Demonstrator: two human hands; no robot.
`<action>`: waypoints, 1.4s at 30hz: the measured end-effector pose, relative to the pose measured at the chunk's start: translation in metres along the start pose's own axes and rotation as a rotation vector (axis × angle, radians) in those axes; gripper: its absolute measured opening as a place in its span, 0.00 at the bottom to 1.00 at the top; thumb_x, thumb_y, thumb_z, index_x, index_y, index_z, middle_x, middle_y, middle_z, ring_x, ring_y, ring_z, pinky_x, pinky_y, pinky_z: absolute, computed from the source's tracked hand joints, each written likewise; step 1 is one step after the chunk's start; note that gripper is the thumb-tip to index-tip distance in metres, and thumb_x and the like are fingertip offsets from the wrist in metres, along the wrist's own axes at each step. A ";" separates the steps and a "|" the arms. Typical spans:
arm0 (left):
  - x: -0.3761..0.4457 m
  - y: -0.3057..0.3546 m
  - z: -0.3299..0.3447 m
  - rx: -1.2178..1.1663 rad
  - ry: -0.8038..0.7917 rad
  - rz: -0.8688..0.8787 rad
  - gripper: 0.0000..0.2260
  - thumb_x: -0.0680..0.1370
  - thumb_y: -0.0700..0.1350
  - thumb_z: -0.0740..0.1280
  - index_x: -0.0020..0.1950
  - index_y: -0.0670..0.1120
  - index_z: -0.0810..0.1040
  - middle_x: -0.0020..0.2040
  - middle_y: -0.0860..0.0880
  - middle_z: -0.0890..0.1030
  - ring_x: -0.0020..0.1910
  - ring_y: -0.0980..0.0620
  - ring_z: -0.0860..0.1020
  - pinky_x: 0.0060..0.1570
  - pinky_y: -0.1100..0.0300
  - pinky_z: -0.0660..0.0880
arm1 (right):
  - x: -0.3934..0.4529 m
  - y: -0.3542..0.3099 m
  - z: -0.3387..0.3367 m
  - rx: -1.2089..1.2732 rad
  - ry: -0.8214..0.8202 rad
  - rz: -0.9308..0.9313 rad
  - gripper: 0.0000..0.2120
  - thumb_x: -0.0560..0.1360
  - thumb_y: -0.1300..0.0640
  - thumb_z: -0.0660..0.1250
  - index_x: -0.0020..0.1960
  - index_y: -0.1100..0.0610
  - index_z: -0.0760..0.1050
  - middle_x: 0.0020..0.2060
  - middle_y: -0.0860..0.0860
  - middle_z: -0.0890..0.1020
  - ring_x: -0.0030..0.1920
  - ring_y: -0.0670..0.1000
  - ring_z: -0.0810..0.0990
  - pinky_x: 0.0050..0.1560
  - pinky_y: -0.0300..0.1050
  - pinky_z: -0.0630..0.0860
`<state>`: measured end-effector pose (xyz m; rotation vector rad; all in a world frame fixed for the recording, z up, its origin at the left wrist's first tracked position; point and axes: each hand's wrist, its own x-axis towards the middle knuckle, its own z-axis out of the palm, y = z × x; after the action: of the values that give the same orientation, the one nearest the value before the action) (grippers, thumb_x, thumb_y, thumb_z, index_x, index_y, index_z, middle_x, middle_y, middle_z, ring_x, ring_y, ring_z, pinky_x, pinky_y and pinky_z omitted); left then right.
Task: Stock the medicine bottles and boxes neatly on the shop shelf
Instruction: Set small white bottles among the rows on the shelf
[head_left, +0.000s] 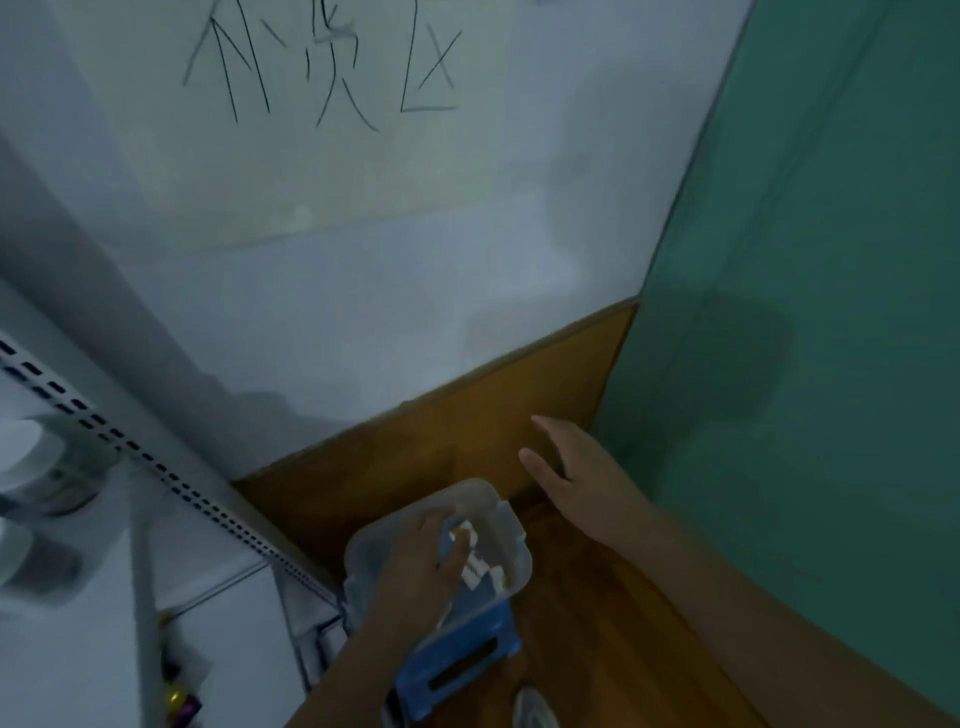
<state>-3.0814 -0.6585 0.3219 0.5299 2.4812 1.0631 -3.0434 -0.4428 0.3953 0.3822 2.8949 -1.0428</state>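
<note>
I am at the picking stage, by my reckoning: my left hand is down inside the clear plastic tub, fingers curled round a small white box, which sits in the tub among a few more boxes of the same pale kind. The blur keeps me from counting them. The tub rests on a blue stool standing on the wooden floor. My right hand hangs free over the floor, fingers spread, holding nothing. The shelf unit stands at my left; on it I can make out white bottles, too smeared to say how tidy they are. So some stock looks placed already, while the boxes in the tub are left to go up.
</note>
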 end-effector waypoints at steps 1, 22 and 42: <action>0.008 -0.008 0.004 0.007 0.006 -0.065 0.25 0.79 0.60 0.56 0.73 0.49 0.68 0.68 0.52 0.72 0.63 0.55 0.71 0.59 0.67 0.65 | 0.014 0.009 0.006 0.002 -0.059 -0.002 0.33 0.79 0.34 0.51 0.79 0.49 0.56 0.76 0.48 0.63 0.75 0.47 0.61 0.74 0.48 0.61; 0.092 -0.280 0.181 0.033 -0.102 -0.627 0.24 0.79 0.50 0.66 0.73 0.43 0.68 0.68 0.42 0.73 0.67 0.43 0.73 0.63 0.54 0.70 | 0.136 0.203 0.327 -0.184 -0.685 0.141 0.29 0.80 0.51 0.65 0.76 0.58 0.60 0.70 0.56 0.70 0.70 0.55 0.69 0.69 0.47 0.66; 0.181 -0.362 0.258 0.037 -0.098 -0.538 0.16 0.74 0.43 0.73 0.60 0.43 0.76 0.58 0.43 0.74 0.56 0.43 0.76 0.55 0.53 0.73 | 0.180 0.260 0.450 -0.389 -0.658 0.171 0.29 0.73 0.49 0.73 0.69 0.53 0.65 0.62 0.56 0.69 0.58 0.57 0.76 0.53 0.49 0.75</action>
<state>-3.1785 -0.6494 -0.1482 -0.0816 2.3567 0.7543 -3.1744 -0.4953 -0.1362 0.2051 2.3342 -0.4409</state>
